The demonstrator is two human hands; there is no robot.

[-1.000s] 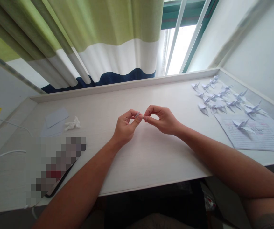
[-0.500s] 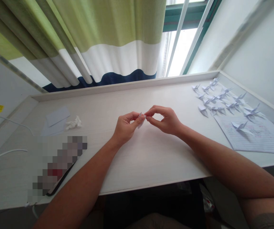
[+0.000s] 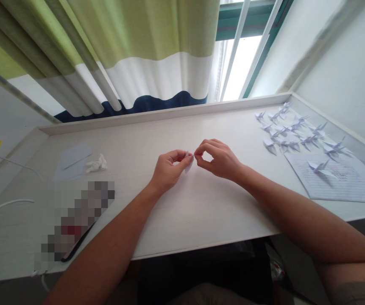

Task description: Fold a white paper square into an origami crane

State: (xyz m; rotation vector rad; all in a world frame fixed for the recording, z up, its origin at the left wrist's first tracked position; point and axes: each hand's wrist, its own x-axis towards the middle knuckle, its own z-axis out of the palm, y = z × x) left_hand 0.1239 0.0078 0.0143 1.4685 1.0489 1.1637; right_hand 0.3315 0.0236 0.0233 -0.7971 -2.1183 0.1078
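Observation:
A small folded piece of white paper point(image 3: 188, 163) is pinched between thumb and forefinger of my left hand point(image 3: 168, 171) just above the middle of the white table point(image 3: 182, 212). My right hand point(image 3: 218, 160) is beside it, its thumb and forefinger pinched together at the paper's upper tip. Both hands hover close over the table top.
Several folded paper cranes point(image 3: 292, 133) stand at the far right, one on a lined sheet point(image 3: 338, 180). At the left lie blank paper slips point(image 3: 74, 156), a crumpled scrap point(image 3: 97, 164), a dark flat device point(image 3: 77, 245) and white cables point(image 3: 1, 207). A striped curtain point(image 3: 121, 63) hangs behind.
The fingertips have shifted slightly and the paper piece has turned a little downward between the hands. Otherwise the hands stay in the same spot.

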